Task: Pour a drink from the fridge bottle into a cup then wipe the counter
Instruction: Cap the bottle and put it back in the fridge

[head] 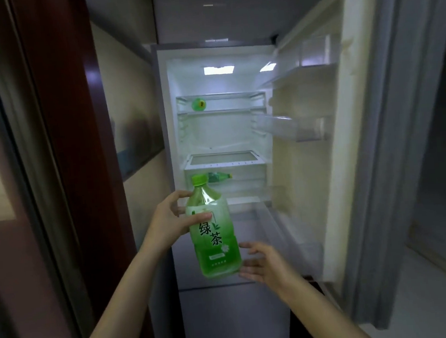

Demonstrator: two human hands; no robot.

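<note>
The room is dim, lit mostly by the bright lamp (219,70) at the top of the open fridge (224,133), whose white interior glows pale, while the corners go dark and soft and the door frame (78,127) at left bows with wide-angle distortion.

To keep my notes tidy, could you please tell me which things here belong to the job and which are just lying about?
Job: green tea bottle, gripped by the left hand; right hand beside its base; open fridge.
Lying about: second green bottle lying lower inside; round green item higher up.
</note>
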